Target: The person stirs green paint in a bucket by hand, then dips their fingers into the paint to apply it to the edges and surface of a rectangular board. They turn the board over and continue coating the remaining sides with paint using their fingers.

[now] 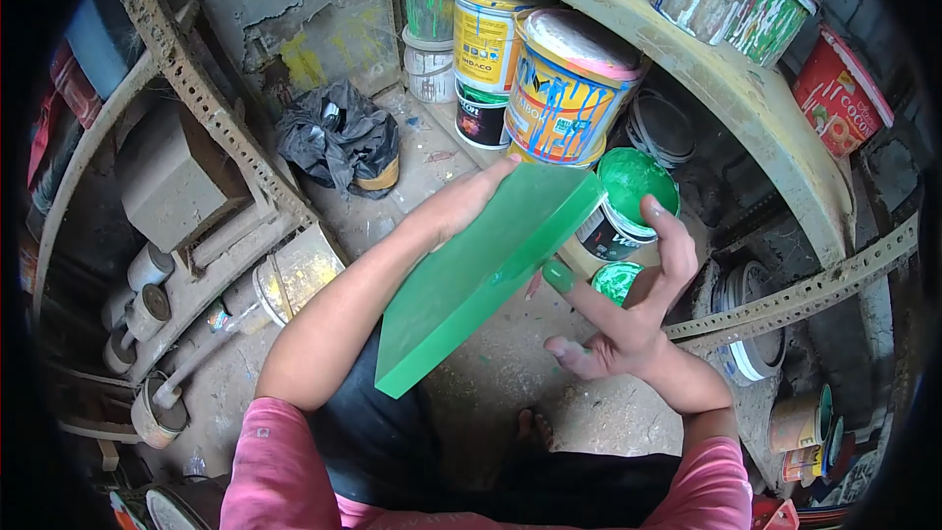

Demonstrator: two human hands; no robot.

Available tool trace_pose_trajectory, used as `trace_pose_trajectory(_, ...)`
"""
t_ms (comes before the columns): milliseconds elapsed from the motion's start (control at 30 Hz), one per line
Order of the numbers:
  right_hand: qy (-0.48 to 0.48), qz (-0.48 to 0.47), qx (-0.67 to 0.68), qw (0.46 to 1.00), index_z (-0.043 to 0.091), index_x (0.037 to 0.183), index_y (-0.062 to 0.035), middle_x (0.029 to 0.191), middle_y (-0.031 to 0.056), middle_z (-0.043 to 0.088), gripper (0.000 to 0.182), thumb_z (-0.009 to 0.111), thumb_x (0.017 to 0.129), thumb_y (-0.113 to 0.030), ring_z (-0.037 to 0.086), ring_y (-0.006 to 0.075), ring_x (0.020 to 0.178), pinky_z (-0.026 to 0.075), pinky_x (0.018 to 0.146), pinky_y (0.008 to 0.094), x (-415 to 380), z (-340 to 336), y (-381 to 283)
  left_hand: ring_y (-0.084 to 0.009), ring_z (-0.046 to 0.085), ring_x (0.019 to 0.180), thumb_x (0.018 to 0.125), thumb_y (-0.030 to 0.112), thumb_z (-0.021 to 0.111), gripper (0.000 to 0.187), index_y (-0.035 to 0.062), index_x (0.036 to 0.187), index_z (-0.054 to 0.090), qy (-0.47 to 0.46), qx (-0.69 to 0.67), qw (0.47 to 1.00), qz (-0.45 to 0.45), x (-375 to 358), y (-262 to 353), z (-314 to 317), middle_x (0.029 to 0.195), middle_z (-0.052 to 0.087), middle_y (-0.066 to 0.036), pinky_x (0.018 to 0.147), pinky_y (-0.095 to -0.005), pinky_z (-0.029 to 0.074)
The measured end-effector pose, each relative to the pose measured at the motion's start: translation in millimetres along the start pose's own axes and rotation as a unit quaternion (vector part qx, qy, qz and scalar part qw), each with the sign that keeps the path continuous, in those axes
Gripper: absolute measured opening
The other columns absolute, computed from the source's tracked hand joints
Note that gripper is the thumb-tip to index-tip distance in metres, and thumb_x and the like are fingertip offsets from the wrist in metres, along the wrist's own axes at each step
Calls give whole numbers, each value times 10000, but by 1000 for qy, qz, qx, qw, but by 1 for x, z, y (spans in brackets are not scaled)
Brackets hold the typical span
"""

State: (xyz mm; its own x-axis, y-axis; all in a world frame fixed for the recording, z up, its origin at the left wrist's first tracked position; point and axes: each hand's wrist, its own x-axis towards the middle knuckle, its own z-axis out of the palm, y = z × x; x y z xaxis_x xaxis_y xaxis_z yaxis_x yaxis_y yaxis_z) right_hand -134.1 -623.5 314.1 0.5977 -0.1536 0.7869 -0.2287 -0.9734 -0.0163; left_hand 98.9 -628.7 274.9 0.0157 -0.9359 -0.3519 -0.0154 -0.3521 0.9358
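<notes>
A flat rectangular board [491, 265], painted green with a glossy near edge, is tilted in front of me. My left hand [466, 204] grips its far left side, and some of those fingers are hidden behind it. To the right of the board, my right hand [633, 309] is raised with its fingers apart and nothing in them. Green paint covers one of its fingertips. Beyond that hand stands an open bucket of green paint [638, 186]. A smaller container of green and white paint [616, 281] sits just below the bucket, partly hidden by my fingers.
Stacked paint buckets [569, 88] stand at the back under a shelf [677, 29] that carries more tins. A black plastic bag [339, 137] lies on the floor. Metal racks [216, 108] flank both sides. A paint-smeared container [294, 285] is by my left forearm.
</notes>
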Motion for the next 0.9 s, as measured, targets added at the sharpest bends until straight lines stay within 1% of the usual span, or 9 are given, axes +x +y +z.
trace_pose_trajectory(300,-30,-9,-25,999,711,949,-150,1335,312,278,464,533,788,-547,317,412,1198,255,945,491,7,-4,-2,-250,544,1096,923,546,340,697,-56,1224,518,21,32,999,-5,-4,4,2,1207,556,-207,929,-326,405)
trace_pose_trajectory(367,20,28,-30,999,708,935,-206,1319,298,360,403,594,721,-529,364,372,1164,230,928,448,6,-2,4,-252,543,1098,922,549,337,699,-54,1226,517,13,38,999,-1,-4,4,2,1209,556,-204,931,-324,401)
trace_pose_trajectory(400,20,28,-30,999,708,935,-206,1319,298,360,403,594,721,-529,364,372,1164,230,928,448,7,-4,7,-252,542,1101,922,551,333,702,-53,1227,517,8,36,999,0,-4,4,1,1211,556,-202,935,-323,398)
trace_pose_trajectory(467,8,43,-48,998,695,994,-106,1357,333,268,505,480,842,-537,310,427,1232,247,995,492,9,-8,13,-252,540,1104,922,554,329,704,-52,1229,516,3,33,999,1,-2,2,0,1212,556,-199,938,-323,395)
trace_pose_trajectory(500,14,40,-45,998,691,997,-97,1354,340,271,514,481,841,-540,310,434,1235,247,1000,499,7,-9,16,-250,540,1105,922,554,327,705,-51,1231,515,1,33,999,-9,1,0,-1,1215,555,-198,940,-323,394)
trace_pose_trajectory(633,-6,22,-10,1000,698,967,-98,1341,345,297,517,489,831,-551,319,433,1221,255,979,506,8,-8,6,-247,537,1106,920,560,327,712,-50,1240,508,-1,30,999,-21,1,2,-1,1228,547,-194,944,-321,392)
trace_pose_trajectory(733,-41,4,-25,999,714,942,-138,1326,335,328,514,473,819,-575,339,424,1181,254,948,504,11,-6,-4,-238,539,1101,927,548,324,698,-46,1243,507,3,25,1000,-9,2,0,0,1227,547,-191,941,-318,395)
trace_pose_trajectory(867,-43,5,-33,999,717,944,-147,1331,337,329,515,455,827,-576,342,419,1175,241,961,499,9,-3,-3,-227,540,1096,938,527,317,670,-36,1247,507,-8,11,1000,-4,-1,3,2,1217,554,-183,935,-315,399)
trace_pose_trajectory(900,-34,15,-50,998,714,958,-142,1336,342,325,518,447,835,-568,341,420,1181,239,965,492,11,-3,1,-189,553,986,938,537,307,640,9,1217,537,-5,13,1000,-3,-1,2,2,1116,585,-131,852,-303,426)
